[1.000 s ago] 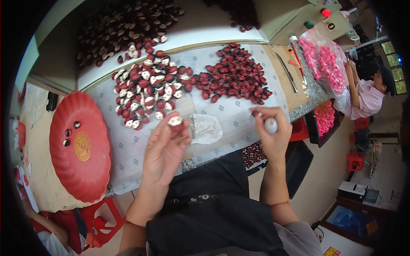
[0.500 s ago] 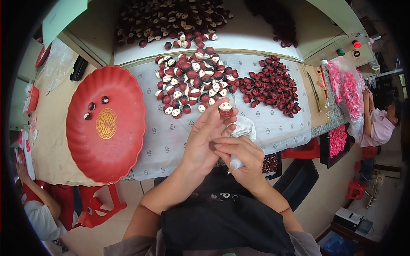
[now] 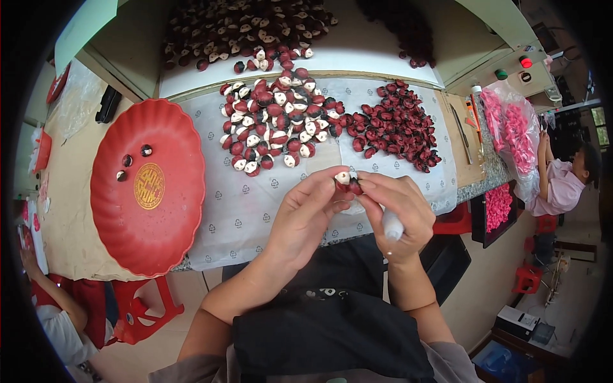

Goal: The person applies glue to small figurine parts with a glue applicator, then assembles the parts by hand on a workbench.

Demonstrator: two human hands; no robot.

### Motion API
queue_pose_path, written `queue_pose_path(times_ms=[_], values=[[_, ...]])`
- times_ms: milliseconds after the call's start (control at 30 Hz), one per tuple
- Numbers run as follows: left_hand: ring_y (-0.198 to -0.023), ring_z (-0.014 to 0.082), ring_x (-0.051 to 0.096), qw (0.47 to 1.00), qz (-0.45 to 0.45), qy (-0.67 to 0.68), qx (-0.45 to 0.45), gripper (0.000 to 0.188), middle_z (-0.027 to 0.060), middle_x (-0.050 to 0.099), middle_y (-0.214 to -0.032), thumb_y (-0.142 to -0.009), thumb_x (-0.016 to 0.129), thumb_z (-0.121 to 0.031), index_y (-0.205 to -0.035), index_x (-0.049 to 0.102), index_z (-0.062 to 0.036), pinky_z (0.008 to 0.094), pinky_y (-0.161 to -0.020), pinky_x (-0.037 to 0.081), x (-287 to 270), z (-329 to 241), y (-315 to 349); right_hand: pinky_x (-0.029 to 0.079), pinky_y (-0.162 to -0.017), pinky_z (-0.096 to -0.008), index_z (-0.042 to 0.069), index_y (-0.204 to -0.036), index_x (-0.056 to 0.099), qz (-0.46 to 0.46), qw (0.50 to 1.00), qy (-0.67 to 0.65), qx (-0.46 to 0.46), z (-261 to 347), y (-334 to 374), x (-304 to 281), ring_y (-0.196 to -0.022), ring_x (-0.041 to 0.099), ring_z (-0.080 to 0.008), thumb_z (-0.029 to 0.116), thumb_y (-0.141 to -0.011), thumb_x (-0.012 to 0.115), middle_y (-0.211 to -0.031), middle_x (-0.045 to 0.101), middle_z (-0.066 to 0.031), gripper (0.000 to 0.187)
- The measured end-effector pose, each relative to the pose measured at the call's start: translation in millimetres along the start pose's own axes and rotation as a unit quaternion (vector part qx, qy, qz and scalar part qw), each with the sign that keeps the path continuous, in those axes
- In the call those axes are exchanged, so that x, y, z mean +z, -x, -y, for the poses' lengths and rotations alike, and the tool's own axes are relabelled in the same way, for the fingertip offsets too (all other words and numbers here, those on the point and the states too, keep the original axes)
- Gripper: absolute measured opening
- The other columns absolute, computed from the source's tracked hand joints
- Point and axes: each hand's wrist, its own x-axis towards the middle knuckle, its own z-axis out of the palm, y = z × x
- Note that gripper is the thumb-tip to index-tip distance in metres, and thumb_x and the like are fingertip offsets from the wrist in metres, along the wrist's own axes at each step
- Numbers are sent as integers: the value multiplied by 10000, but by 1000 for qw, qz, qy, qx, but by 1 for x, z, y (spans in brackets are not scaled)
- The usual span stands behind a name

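Observation:
In front of my chest, my left hand (image 3: 299, 216) pinches a small round doll head (image 3: 343, 178) with a white face and dark red sides. The fingertips of my right hand (image 3: 407, 207) press a small dark red and black piece (image 3: 355, 186) against its right side. That hand also keeps a white squeeze bottle (image 3: 392, 226) with a thin tip under its fingers, tip toward me. Beyond my hands lies a pile of similar red, black and white heads (image 3: 274, 124). Right of it is a heap of dark red, cup-like pieces (image 3: 402, 127).
A scalloped red tray (image 3: 182, 210) with 3 small balls stands at left. White printed paper (image 3: 236, 217) covers the table under the piles. A lit cabinet (image 3: 357, 67) holds more pieces at the back. Tools (image 3: 461, 131) and bagged pink pieces (image 3: 516, 137) are at right; co-workers sit both sides.
My right hand has risen and moved right, bringing the dark piece up to the doll head. My left hand has lowered the head a little and turned it. The view has shifted slightly.

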Motion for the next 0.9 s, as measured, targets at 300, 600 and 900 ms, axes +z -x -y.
queue_pose_path(times_ms=[300,600,900], values=[[-867,115,529,1000,-11,-12,14,242,69,570,-946,-814,507,-130,-1019,532,-3,254,-764,414,0,6,2,411,-468,-232,22,-835,601,14,999,43,-5,-2,9,3,-570,526,-172,-7,-562,677,-798,597,-96,285],[-779,112,568,981,-62,-135,121,196,99,604,-869,-745,563,12,-940,582,13,222,-741,439,11,9,14,414,-469,-229,-1,-812,598,-37,998,57,-12,8,21,7,-570,526,-179,-15,-561,680,-728,575,-91,264],[-720,127,579,842,-30,-476,252,245,94,618,-802,-675,627,-7,-917,598,6,230,-638,451,4,-8,11,433,-585,-225,-9,-806,600,26,944,-211,254,13,13,-6,-696,541,-139,-49,-649,626,-804,575,-104,164]])
